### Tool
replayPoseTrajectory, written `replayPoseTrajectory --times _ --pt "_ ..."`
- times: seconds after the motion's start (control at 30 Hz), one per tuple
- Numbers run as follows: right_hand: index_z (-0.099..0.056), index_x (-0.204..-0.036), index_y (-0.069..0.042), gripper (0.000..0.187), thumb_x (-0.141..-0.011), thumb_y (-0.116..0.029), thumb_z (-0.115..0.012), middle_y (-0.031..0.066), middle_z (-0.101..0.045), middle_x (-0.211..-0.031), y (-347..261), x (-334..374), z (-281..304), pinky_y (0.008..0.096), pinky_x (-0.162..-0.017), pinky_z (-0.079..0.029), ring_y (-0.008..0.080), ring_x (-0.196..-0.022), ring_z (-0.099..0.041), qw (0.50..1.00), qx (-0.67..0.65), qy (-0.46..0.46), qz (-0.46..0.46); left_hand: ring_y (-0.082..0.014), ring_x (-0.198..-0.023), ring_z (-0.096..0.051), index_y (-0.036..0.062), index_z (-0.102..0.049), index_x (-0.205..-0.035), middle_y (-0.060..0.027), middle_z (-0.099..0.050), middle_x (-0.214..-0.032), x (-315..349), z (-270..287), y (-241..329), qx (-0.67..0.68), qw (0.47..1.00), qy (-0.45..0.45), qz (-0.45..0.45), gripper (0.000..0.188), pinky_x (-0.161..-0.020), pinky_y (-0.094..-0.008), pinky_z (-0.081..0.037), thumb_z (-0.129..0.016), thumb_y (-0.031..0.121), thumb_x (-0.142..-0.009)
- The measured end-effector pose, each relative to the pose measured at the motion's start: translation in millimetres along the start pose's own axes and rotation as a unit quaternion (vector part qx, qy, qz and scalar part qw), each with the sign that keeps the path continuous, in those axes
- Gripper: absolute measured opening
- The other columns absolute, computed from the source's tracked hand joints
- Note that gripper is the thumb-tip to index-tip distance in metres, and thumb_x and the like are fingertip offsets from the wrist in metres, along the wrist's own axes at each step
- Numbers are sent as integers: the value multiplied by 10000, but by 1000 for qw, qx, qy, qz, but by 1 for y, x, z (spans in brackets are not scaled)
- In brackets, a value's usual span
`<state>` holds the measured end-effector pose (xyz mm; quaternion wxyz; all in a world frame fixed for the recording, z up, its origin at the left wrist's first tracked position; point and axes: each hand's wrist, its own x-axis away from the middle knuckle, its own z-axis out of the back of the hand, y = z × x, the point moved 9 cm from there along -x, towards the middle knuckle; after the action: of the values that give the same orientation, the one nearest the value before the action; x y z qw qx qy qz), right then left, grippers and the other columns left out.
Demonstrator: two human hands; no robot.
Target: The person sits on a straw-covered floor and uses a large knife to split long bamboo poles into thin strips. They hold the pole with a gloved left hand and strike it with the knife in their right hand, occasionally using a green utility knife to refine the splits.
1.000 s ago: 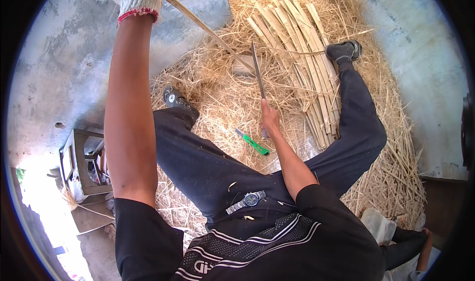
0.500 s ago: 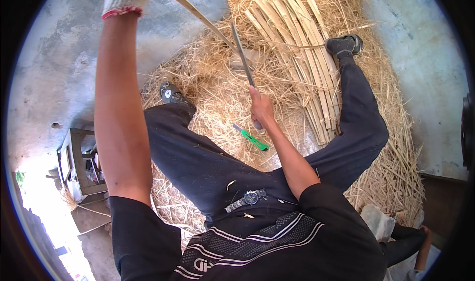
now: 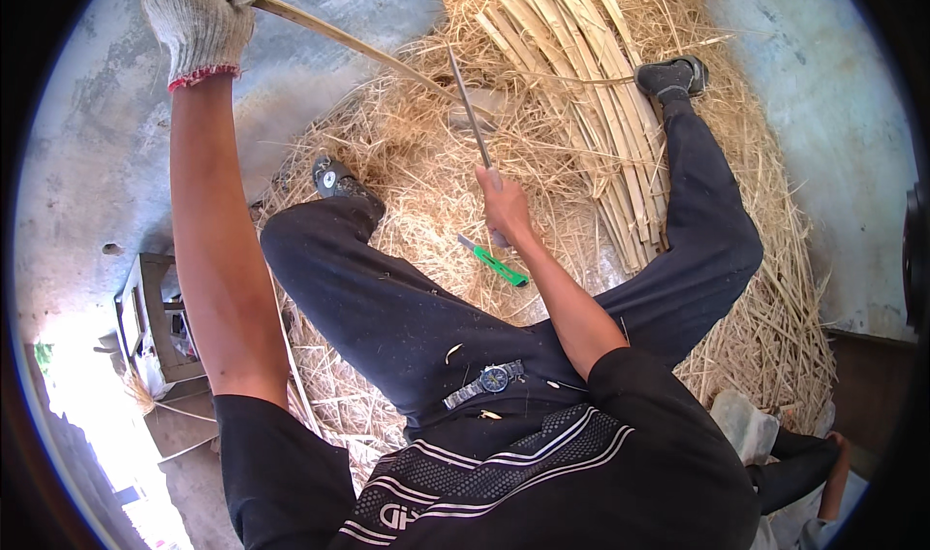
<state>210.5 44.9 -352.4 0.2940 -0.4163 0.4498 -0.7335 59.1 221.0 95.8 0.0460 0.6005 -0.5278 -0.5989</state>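
Note:
My left hand, in a grey-white knit glove with a red cuff, is raised at the upper left. Its fingers are closed round the end of a long bamboo strip, which slants down to the right toward the blade. Bare and closed, my right hand grips a knife with a long narrow blade pointing up and away. The far part of the strip passes by the blade; whether they touch I cannot tell. A green utility knife with its blade out lies on the shavings just below my right hand.
Pale bamboo strips lie in a bundle at the right, beside my shoe. Straw-like shavings cover the floor between my legs. A wristwatch rests on my lap. At the left stands a wooden frame; another person's arm shows lower right.
My left hand has come down and left, so more of the glove shows, and the strip's near end has shifted with it. My right hand and the knife have moved slightly left.

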Motion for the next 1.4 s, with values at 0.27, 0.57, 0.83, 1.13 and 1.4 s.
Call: replayPoseTrajectory --times 0.27,0.57,0.83,1.13,1.4 --pt "-611 -739 33 681 -910 -623 -546 161 -620 -642 128 -29 21 426 -542 -500 265 -554 -630 986 6 103 -133 -163 -450 -266 118 -382 -705 -11 -322 -586 10 14 -14 -139 965 213 70 636 -393 -261 -198 -209 655 -999" --pt "-634 -720 51 707 -890 -632 -568 174 -639 -634 135 -37 3 413 -532 -519 267 -495 -636 978 -86 81 -172 -155 -505 -316 134 -374 -670 -1 -305 -573 -19 9 -9 -97 987 126 -26 457 -478 -336 -343 -423 423 -1020" --pt "-555 -676 -23 676 -954 -633 -471 121 -569 -568 75 -23 20 410 -507 -492 234 -477 -598 992 -34 73 -93 -84 -606 -517 82 -584 -974 9 -517 -709 8 -44 4 -384 911 93 -115 221 -541 -255 -479 -528 290 -1027" --pt "-525 -693 -27 663 -946 -639 -494 54 -504 -509 48 -23 12 339 -380 -431 163 -402 -546 996 -74 57 -10 -97 -476 -346 172 -434 -714 45 -353 -577 2 -60 -31 -87 996 -12 -32 405 -458 -259 -322 -507 423 -1023" --pt "-539 -691 -27 668 -957 -634 -464 87 -534 -559 54 -25 15 379 -471 -441 193 -471 -549 996 -42 77 -12 -102 -405 -208 214 -308 -585 71 -194 -488 -8 -46 -47 10 998 -23 51 529 -426 -276 -230 -552 446 -993"
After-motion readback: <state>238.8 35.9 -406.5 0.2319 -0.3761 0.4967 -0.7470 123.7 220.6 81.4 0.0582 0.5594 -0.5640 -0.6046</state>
